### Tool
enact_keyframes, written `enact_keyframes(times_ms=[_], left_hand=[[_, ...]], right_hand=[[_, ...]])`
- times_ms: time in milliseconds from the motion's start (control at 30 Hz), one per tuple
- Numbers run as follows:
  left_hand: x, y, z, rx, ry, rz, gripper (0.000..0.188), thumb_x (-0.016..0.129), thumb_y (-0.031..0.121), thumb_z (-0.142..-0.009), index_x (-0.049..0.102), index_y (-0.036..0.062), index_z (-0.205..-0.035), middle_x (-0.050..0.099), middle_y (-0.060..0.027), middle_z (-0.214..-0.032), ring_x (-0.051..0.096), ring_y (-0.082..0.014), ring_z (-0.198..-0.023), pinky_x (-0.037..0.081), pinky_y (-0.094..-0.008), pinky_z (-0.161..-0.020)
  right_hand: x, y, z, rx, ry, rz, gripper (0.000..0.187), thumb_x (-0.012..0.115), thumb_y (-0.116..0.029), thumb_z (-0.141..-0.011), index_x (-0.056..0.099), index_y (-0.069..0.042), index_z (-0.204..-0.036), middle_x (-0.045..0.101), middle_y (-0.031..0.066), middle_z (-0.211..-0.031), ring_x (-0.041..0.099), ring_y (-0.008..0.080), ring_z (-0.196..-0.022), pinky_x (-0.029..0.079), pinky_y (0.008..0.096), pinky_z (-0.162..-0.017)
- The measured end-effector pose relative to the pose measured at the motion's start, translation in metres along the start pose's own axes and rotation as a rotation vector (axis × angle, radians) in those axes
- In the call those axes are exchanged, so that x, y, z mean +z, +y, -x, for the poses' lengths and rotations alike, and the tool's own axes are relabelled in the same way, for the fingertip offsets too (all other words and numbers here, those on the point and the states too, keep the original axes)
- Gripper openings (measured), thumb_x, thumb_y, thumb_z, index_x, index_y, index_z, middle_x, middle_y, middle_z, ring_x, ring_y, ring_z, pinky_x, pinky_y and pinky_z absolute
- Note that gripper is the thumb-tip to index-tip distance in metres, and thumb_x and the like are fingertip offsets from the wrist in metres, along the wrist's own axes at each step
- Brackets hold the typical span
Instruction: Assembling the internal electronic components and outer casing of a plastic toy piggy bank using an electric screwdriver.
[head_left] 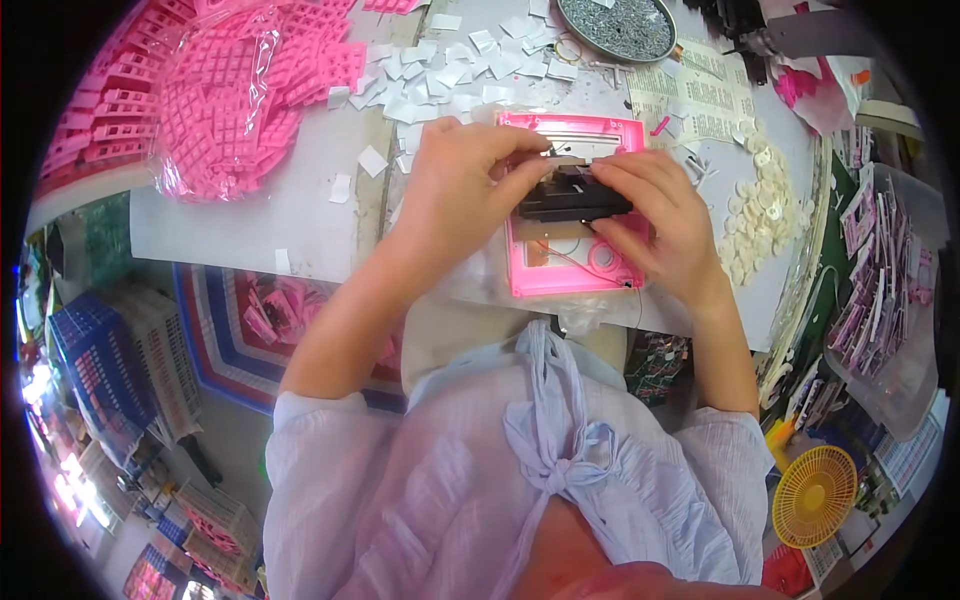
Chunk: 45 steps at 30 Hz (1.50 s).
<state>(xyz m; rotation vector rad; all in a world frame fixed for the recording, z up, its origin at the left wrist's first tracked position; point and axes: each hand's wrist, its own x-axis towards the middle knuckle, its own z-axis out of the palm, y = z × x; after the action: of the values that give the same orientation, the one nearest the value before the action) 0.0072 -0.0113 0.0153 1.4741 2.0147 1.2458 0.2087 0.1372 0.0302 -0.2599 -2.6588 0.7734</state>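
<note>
Over a pink plastic casing (560,284) lying on the table, both my hands are on a black plastic part (570,206). My right hand (665,215) grips its right end, thumb below and fingers on top. My left hand (465,175) is closed at its upper left, thumb and fingertips pinched together by a small dark piece whose kind I cannot make out. Beneath the black part the casing shows a thin red wire and a round grille at its lower right. Part of the casing's middle is hidden by my hands.
Small white paper squares (430,80) litter the far side. A bag of pink parts (225,120) lies at left, a round dish of small metal pieces (620,25) at the back. Cream discs (765,210) are heaped at right, near a clear bin (890,390). A yellow basket (815,495) stands lower right.
</note>
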Motion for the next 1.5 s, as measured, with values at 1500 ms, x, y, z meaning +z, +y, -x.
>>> enact_keyframes(times_ms=[1500], left_hand=[[-0.028,0.007,-0.032,0.508,-0.595,-0.408,0.014,0.064,0.010,-0.082,0.068,0.0033,-0.094,0.064,-0.0087,-0.084,0.067,-0.0295,-0.082,0.054,-0.0402,-0.069]], right_hand=[[-0.004,-0.023,-0.025,-0.025,-0.251,0.144,0.046,0.075,-0.007,-0.074,0.063,-0.012,-0.119,0.061,0.0057,-0.116,0.058,0.0293,-0.104,0.057,0.0391,-0.081]])
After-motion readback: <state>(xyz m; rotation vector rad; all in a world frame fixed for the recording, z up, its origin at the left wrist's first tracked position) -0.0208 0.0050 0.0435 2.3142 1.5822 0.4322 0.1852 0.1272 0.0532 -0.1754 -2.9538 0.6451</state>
